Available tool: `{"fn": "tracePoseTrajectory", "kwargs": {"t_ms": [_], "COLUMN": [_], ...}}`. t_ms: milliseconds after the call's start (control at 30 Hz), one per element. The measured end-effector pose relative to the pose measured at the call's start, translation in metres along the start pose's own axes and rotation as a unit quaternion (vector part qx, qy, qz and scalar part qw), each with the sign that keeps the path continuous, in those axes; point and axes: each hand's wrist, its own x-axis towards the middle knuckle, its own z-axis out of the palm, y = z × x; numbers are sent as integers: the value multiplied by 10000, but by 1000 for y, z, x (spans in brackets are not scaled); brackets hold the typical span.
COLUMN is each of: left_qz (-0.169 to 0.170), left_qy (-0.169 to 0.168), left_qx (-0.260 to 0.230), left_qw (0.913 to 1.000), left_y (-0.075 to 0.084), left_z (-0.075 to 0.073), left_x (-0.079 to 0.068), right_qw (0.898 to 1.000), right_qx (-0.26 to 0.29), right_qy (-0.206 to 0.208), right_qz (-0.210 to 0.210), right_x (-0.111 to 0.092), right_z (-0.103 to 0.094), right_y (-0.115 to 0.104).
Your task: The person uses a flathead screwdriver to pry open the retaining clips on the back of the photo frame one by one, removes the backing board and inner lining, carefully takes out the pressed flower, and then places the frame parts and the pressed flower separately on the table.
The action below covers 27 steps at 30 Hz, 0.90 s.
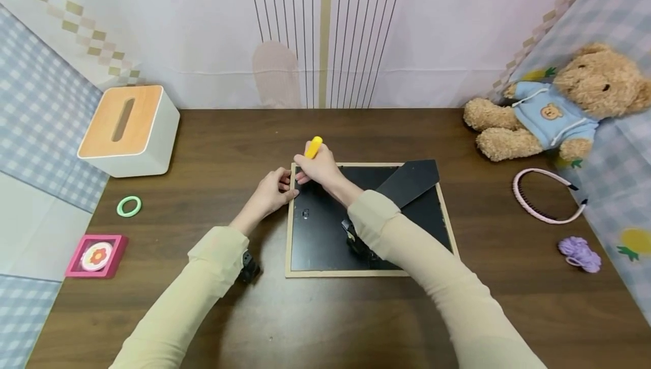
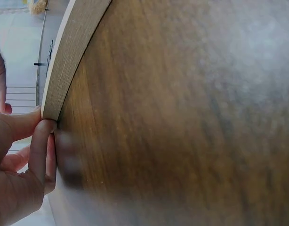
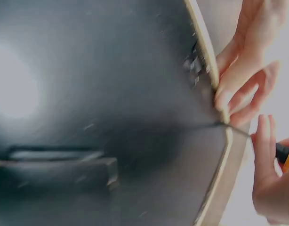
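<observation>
A picture frame lies face down on the table, its black backing board uppermost within a light wooden rim. My left hand pinches the rim at the left side, thumb on top and fingers against the outer edge. In my right hand is a screwdriver with a yellow handle, held near the upper left corner. The right wrist view shows its thin dark shaft reaching across the rim beside the left fingers. A black easel stand slants over the backing's upper right, partly hidden by the right sleeve.
On the left are a tissue box, a green ring and a pink square case. A teddy bear, a pink headband and a purple yarn bundle lie on the right.
</observation>
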Motion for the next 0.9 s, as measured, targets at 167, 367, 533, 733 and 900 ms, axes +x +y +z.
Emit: {"fn": "tracePoseTrajectory", "kwargs": {"t_ms": [167, 367, 533, 733, 900], "left_qz": [120, 234, 241, 37, -41], "left_qy": [73, 204, 134, 3, 118], "left_qx": [104, 223, 270, -82, 54], "left_qw": [9998, 9993, 9993, 10000, 9999], "left_y": [3, 4, 1, -2, -4], "left_z": [-1, -1, 0, 5, 3], "left_x": [0, -1, -1, -2, -6], "right_qw": [9953, 9823, 9877, 9987, 9992], "right_qx": [-923, -1796, -1469, -413, 254], "right_qy": [292, 472, 525, 176, 28], "right_qz": [-52, -226, -105, -245, -291], "right_x": [-5, -8, -7, -5, -17], "right_z": [10, 16, 17, -8, -62], "right_y": [-14, -21, -16, 2, 0]}}
